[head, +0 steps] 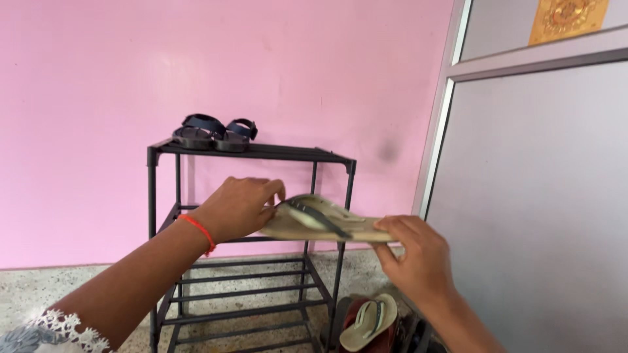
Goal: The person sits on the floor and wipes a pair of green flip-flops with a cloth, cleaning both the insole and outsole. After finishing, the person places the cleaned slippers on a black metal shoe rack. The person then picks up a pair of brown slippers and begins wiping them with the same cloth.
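Centrally, a black metal shoe rack (163, 196) stands against the pink wall (98, 78), beside a grey door (536, 196) filling the right of the frame. Mid-frame, both hands hold a beige flip-flop (327, 224) level before the middle shelf: the left hand (235, 208) grips its toe end, the right hand (418, 258) its heel. Dark sandals (214, 134) sit on the top shelf (upper centre). More flip-flops (369, 321) lie at bottom centre.
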